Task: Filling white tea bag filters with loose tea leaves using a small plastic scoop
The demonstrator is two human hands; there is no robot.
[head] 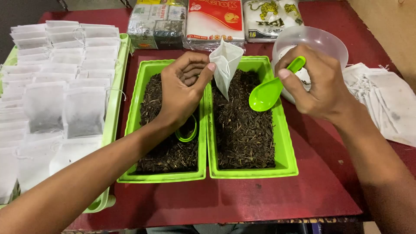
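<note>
**Bag held open over tray, scoop alongside**

Left hand (184, 89): thumb + fingers pinched shut on rim of small white filter bag (226, 65). Bag hangs point-down, mouth up, over divide between two green trays. Right hand (318, 84): closed around handle of green scoop (268, 91) — bowl tipped toward bag, just beside it, above right tray (286, 147). Scoop bowl looks empty, no leaf visible in it.

Both trays filled w/ dark loose dried leaf. Left tray (132, 117) also holds a green ring-shaped item (187, 134), partly hidden under left wrist. Clear plastic bowl (323, 41) behind right hand, contents mostly hidden.

Far left: large pale green tray (117, 104) stacked w/ rows of flat white bags, a few showing dark fill. Far right on red counter (242, 199) — loose pile of empty white bags (385, 99) w/ strings. Back edge: three sealed packets (214, 19), side by side.
</note>
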